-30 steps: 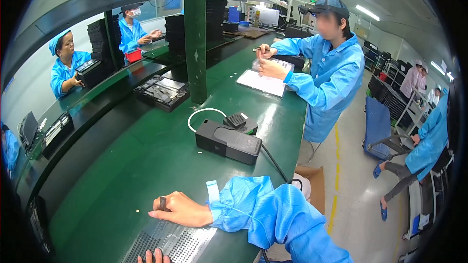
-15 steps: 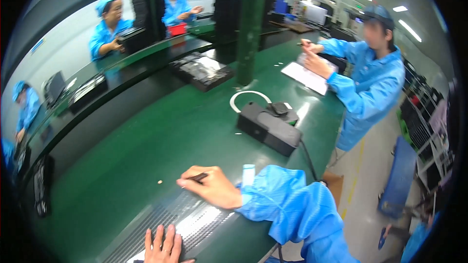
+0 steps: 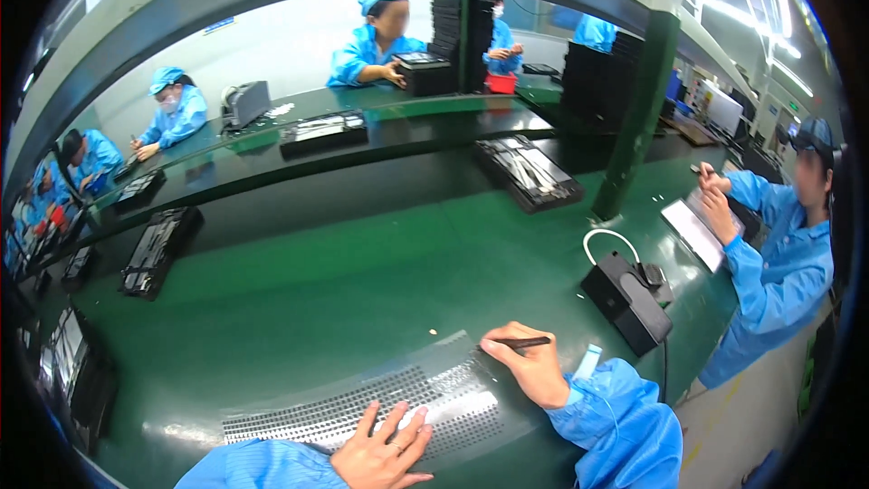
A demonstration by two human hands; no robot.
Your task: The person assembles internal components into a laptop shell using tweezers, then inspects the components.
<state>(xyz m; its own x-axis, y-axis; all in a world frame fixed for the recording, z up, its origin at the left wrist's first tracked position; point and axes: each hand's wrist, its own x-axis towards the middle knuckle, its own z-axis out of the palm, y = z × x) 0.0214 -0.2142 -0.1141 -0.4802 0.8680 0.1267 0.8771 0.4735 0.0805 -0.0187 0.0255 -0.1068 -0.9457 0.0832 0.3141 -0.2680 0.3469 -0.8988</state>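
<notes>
One green bench [image 3: 308, 308] fills the middle of the frame. Your dotted clear sheet [image 3: 376, 391] lies on it at lower centre, a black box [image 3: 623, 301] at centre right. Your left hand [image 3: 385, 455] rests on the sheet, fingers spread; your right hand [image 3: 534, 371] pinches a slim dark tool [image 3: 527, 342] by the sheet's upper right end.

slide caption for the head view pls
Left hand spread on a dotted clear sheet, right hand holding a slim dark tool by the sheet's edge, on a green workbench.
</notes>
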